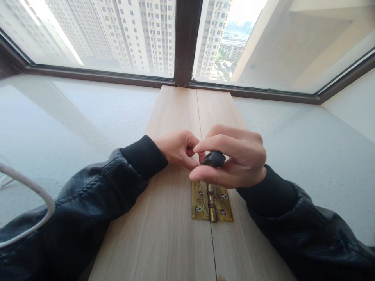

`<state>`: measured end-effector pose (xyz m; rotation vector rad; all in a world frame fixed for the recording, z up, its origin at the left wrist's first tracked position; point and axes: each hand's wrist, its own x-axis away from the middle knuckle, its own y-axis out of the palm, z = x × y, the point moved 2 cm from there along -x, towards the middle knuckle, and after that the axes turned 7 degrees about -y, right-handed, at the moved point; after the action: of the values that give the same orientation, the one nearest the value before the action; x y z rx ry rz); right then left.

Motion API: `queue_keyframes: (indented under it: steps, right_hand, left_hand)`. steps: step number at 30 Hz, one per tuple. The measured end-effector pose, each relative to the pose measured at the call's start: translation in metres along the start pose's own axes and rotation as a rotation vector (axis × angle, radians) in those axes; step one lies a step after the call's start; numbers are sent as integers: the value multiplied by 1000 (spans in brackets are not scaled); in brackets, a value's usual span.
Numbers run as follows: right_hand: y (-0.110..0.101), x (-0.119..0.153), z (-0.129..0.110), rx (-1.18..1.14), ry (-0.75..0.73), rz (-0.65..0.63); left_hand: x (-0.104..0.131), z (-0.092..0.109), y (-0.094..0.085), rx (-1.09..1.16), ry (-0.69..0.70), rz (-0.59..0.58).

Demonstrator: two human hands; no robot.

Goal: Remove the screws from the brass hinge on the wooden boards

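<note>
My right hand (238, 158) is closed around the black handle of a screwdriver (216, 159). The handle points up at me, so its shaft and tip are hidden below. Just left of it, my left hand (178, 150) is closed, thumb and fingers bent together close to the tool; what they pinch is hidden. Below both hands lies a worn brass hinge (212, 203), several cross-head screws showing in its two leaves. Its far end is covered by my right hand. The hinge spans the seam between two pale wooden boards (152, 234) lying side by side.
The boards lie on a white speckled sill (102, 105) and reach the dark window frame (184, 47). A white cable (43, 195) loops over my left sleeve at the left edge. Tall buildings (146, 35) show through the glass.
</note>
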<state>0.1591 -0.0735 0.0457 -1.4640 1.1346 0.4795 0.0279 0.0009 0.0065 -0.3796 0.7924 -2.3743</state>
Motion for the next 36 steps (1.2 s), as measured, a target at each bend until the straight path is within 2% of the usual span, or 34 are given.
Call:
queue_keyframes:
  steps: [3, 6, 9, 11, 16, 21, 27, 33, 36]
  right_hand:
    - [0, 2, 0, 31, 88, 81]
    - [-2, 6, 4, 71, 108, 307]
    - [-3, 10, 11, 27, 189, 523]
    - [-3, 11, 15, -45, 270, 585]
    - [-4, 10, 16, -140, 309, 595]
    - [-5, 9, 14, -143, 323, 594]
    - [-6, 8, 14, -154, 326, 583]
    - [-5, 10, 13, -149, 352, 597]
    - [-4, 11, 14, -143, 357, 583]
  left_hand:
    - [-2, -1, 2, 63, 85, -153]
    - [-4, 0, 1, 112, 124, -241]
    - [-3, 2, 0, 112, 102, -279]
    - [-2, 4, -1, 112, 89, -284]
    - [-3, 5, -2, 146, 104, -280]
    - [-2, 5, -2, 162, 87, -337]
    - [-5, 2, 0, 170, 86, -274]
    - [-4, 2, 0, 202, 95, -309]
    - [-3, 3, -1, 200, 90, -284]
